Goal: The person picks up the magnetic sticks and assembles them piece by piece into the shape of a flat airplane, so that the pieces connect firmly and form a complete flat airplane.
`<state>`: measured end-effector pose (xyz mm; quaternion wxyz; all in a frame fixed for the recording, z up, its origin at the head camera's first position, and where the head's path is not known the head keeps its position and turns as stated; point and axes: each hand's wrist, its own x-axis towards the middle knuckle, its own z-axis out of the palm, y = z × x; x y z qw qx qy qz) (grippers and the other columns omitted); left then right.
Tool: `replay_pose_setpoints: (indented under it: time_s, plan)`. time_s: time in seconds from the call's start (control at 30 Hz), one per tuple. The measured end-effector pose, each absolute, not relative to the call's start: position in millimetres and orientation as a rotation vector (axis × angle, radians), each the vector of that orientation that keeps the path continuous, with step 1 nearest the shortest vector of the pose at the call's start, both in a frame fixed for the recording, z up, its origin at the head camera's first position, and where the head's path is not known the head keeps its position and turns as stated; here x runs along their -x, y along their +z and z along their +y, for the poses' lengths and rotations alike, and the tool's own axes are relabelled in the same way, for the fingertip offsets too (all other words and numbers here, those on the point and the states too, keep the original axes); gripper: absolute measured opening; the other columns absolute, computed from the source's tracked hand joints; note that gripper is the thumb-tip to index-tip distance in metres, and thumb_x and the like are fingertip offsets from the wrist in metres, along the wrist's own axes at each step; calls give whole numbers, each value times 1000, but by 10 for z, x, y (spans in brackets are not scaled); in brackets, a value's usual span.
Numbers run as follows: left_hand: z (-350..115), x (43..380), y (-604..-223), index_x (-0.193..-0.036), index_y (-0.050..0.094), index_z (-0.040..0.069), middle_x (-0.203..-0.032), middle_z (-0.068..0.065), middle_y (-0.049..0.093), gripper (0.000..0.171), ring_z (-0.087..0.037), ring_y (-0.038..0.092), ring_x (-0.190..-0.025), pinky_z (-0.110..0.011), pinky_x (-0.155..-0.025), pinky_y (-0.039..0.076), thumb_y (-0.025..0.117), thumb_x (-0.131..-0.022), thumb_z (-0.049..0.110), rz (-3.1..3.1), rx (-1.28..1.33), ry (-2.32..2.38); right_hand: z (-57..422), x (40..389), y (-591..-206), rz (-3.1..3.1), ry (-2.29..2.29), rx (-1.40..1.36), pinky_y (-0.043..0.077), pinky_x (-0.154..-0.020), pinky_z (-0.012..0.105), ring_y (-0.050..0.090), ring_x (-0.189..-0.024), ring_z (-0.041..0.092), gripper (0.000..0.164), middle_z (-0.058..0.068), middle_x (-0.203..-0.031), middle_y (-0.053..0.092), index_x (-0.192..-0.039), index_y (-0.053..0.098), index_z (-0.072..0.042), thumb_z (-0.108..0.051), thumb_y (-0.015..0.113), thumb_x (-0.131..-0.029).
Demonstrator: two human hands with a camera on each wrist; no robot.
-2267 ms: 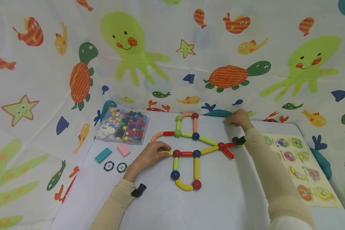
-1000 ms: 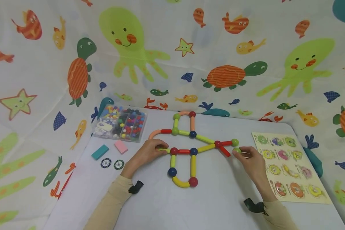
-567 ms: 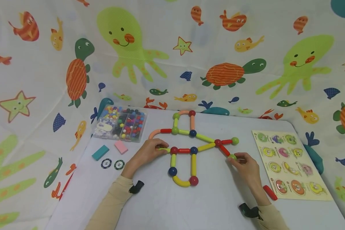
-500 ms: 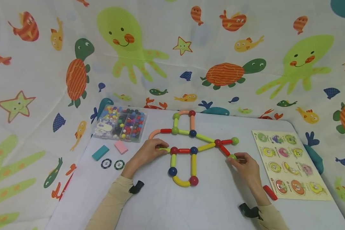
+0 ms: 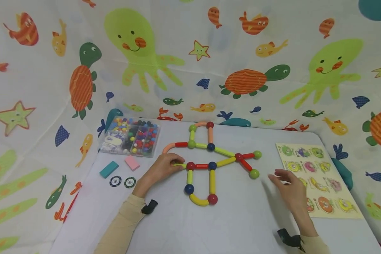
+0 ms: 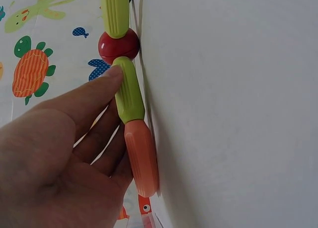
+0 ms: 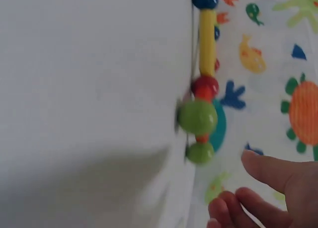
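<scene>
On the white table lies a flat figure of magnetic rods and balls, with yellow rods (image 5: 212, 181), a red ball (image 5: 238, 157) and two forked red rods. Each fork ends in a green ball, one upper (image 5: 257, 154), one lower (image 5: 254, 174). My left hand (image 5: 165, 167) pinches a lime-green rod (image 6: 130, 91) joined to a red ball (image 6: 119, 45). An orange curved rod (image 6: 142, 161) touches that rod's other end. To the right of the lower green ball, my right hand (image 5: 291, 188) hovers with relaxed fingers, holding nothing and apart from the figure.
A divided clear box of beads (image 5: 131, 137) stands at the back left. Before it lie a teal block (image 5: 109, 169), a pink block (image 5: 132, 163) and two round chips. A fruit puzzle board (image 5: 320, 208) lies at right, partly behind my right hand. A patterned cloth rises behind.
My right hand brought a green ball to the lower red rod's end, let it go and drew back to the right. My left hand kept its hold on the lime-green rod.
</scene>
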<state>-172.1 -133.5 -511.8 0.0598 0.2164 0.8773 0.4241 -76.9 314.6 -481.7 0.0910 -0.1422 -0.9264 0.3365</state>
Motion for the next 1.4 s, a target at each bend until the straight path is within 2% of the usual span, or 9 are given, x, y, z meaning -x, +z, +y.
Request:
replay_pose_setpoints:
  time_s: [0.07, 0.2, 0.3, 0.43, 0.6, 0.73, 0.9, 1.23, 1.4]
  plan:
    - [-1350, 1722, -5124, -115, 75, 12, -108, 3, 75, 26, -11, 68, -100, -35, -93, 56, 78, -90, 17, 2655, -642, 1273, 3264, 674, -4764, -2763, 937, 463, 40, -73, 4, 63, -96, 3, 46, 15, -120, 72, -127, 67, -9, -42, 71, -95]
    - [-1377, 1722, -5127, -115, 75, 12, -108, 3, 75, 26, -12, 68, -100, -36, -93, 56, 79, -90, 18, 2655, -624, 1274, 3439, 494, -4709, -2865, 858, 574, 42, -66, 9, 65, -106, 31, 50, 23, -122, 70, -130, 66, -6, -41, 71, -95]
    - [-1386, 1722, -5138, -115, 75, 12, -108, 2, 75, 27, -13, 68, -101, -37, -93, 56, 79, -90, 17, 2656, -630, 1280, 3525, 391, -4717, -2973, 845, 630, 46, -64, 15, 64, -107, 40, 57, 27, -124, 67, -132, 64, -3, -44, 71, -94]
    - [-1386, 1715, -5161, -116, 75, 12, -109, 1, 75, 27, -13, 69, -101, -37, -93, 56, 79, -89, 18, 2645, -636, 1284, 3587, 298, -4765, -3097, 829, 595, 49, -64, 21, 65, -98, 35, 57, 27, -118, 69, -130, 64, 2, -41, 73, -93]
    - [-1372, 1702, -5189, -115, 75, 12, -108, 2, 75, 26, -13, 69, -101, -38, -93, 56, 79, -89, 17, 2653, -644, 1283, 3593, 240, -4838, -3144, 767, 522, 47, -61, 21, 63, -86, 24, 40, 21, -106, 73, -119, 69, 3, -22, 78, -89]
    - [-1357, 1699, -5191, -115, 75, 12, -109, 2, 75, 26, -12, 69, -101, -36, -92, 56, 79, -90, 17, 2648, -653, 1280, 3586, 222, -4872, -3134, 733, 548, 52, -68, 30, 63, -88, 27, 35, 22, -105, 73, -115, 71, 2, -16, 79, -87]
    - [-1345, 1710, -5167, -116, 75, 11, -109, 2, 75, 26, -12, 68, -101, -36, -92, 56, 78, -90, 17, 2641, -658, 1289, 3580, 204, -4881, -3137, 708, 599, 55, -79, 47, 64, -93, 33, 44, 26, -111, 70, -122, 67, 3, -17, 81, -85]
    - [-1346, 1746, -5125, -114, 75, 9, -110, -2, 75, 25, -16, 70, -104, -38, -92, 56, 78, -90, 16, 2649, -679, 1317, 3539, 198, -4806, -3110, 649, 580, 50, -66, 32, 61, -82, 25, 36, 23, -101, 72, -113, 70, 4, -14, 81, -84]
    - [-1351, 1745, -5140, -115, 75, 9, -111, -2, 75, 25, -16, 69, -104, -37, -92, 56, 77, -90, 15, 2644, -668, 1317, 3469, 355, -4718, -2973, 751, 513, 47, -59, 19, 67, -87, 35, 42, 27, -106, 72, -121, 66, 5, -20, 79, -90]
